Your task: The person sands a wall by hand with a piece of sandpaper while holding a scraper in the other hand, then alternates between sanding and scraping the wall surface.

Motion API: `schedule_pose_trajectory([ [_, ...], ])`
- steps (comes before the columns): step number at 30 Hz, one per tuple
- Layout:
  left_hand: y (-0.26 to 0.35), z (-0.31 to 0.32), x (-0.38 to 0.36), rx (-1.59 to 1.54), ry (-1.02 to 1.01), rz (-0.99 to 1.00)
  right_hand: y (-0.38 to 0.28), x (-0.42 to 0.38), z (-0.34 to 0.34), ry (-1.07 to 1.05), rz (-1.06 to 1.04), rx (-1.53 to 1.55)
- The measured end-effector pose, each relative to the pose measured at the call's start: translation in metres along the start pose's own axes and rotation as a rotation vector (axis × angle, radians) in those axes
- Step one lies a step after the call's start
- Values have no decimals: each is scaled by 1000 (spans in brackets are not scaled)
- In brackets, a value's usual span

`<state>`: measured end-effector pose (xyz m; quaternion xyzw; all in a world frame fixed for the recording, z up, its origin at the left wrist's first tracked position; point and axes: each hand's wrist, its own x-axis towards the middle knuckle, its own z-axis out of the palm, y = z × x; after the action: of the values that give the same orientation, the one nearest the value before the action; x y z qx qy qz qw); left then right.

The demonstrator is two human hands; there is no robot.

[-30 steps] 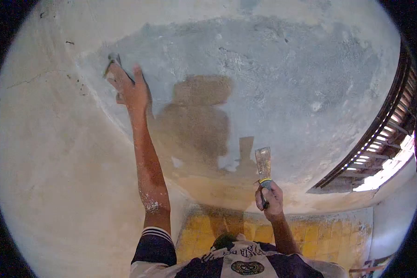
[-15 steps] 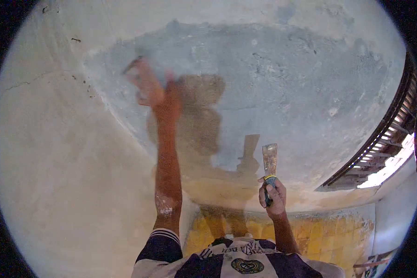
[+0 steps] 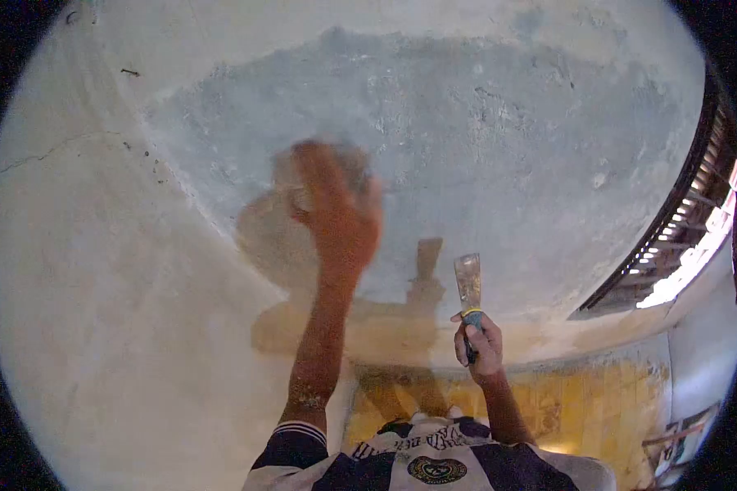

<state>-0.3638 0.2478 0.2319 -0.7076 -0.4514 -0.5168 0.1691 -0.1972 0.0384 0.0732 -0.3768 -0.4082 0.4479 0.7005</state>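
The wall fills nearly everything in front of me, a wide grey patch of fresh plaster on the paler old surface, with my shadow on it. My left hand is raised against the grey patch, too blurred for me to tell how its fingers are set. My right hand is lower, its fingers closed around the handle of a putty knife, blade upright just off the wall.
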Motion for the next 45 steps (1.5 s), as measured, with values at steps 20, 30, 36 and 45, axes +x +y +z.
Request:
schedule_pose_trajectory([
  [20,-83,64,-66,-271,-95,-423,-7,-9,-1,90,-32,-77],
  [30,-5,77,-155,-285,-251,-177,8,-4,-15,121,-76,-66],
  [36,-56,106,-133,-171,-149,-528,16,-4,-31,115,-51,-81],
  [45,13,149,-190,-506,-110,-231,32,13,-67,55,-44,-212],
])
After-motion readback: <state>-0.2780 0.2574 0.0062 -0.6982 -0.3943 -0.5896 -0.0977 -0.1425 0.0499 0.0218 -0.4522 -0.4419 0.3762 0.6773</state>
